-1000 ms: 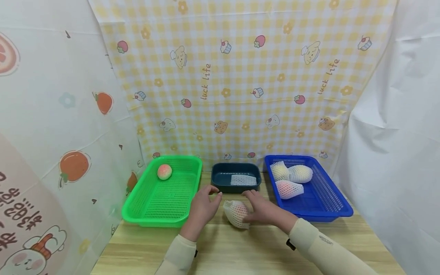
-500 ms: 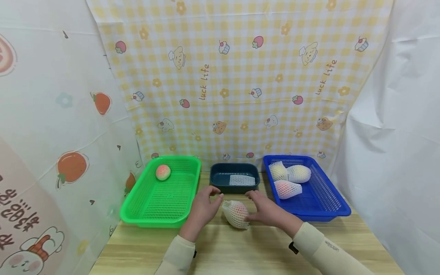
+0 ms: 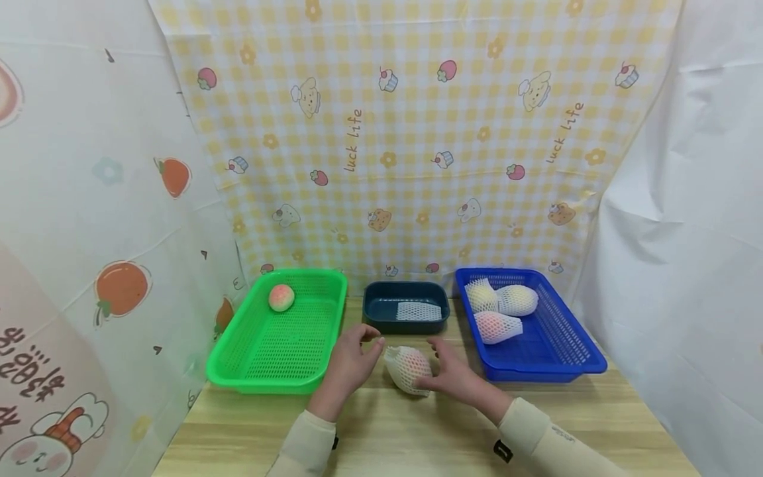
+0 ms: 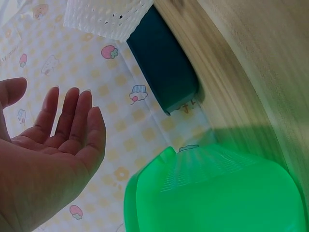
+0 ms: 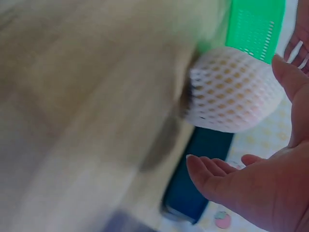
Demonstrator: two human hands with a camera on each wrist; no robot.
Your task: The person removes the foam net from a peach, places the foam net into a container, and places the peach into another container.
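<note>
A pinkish, peach-like fruit in a white foam net (image 3: 410, 371) sits on the wooden table between the two hands. My right hand (image 3: 456, 376) is on its right, with the thumb tip right at the net. In the right wrist view, the fingers (image 5: 210, 176) are spread away from the netted fruit (image 5: 234, 89). On the other side, my left hand (image 3: 350, 363) hovers with relaxed fingers and holds nothing. Its palm (image 4: 53, 150) shows bare in the left wrist view, apart from the net.
Behind the hands stands a dark teal box (image 3: 405, 327) with a flat white foam net (image 3: 419, 311) inside. A green basket (image 3: 292, 351) at left holds one bare peach (image 3: 281, 297). The blue basket (image 3: 554, 338) at right contains several netted fruits (image 3: 517, 300).
My right hand's fingers have drawn slightly back from the netted fruit, while its thumb stays near the net. The left hand and the fruit have hardly moved.
</note>
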